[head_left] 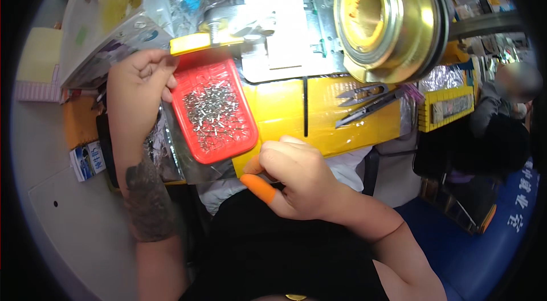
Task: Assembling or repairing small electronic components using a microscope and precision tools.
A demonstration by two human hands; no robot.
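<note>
A red plastic tray (249, 138) lies in front of me, with a heap of small shiny metal pieces (213, 107) inside. At its upper left corner, my left hand (142, 82) is closed, its curled fingertips against or just beside the rim. Whatever those fingers hold, if anything, is hidden. My right hand (296, 175) hovers near the tray's lower right corner, fingers curled in and thumb bent toward them. Orange covers sit on its thumb and one finger. I cannot make out anything between those fingertips.
Thread snips (363, 95) and tweezers (367, 110) lie on the yellow mat (279, 107) to the right. A large brass-coloured round housing (393, 27) stands beyond. At the back are a bright white plate (276, 67) and a yellow block (191, 43). A yellow basket (447, 108) sits farther right.
</note>
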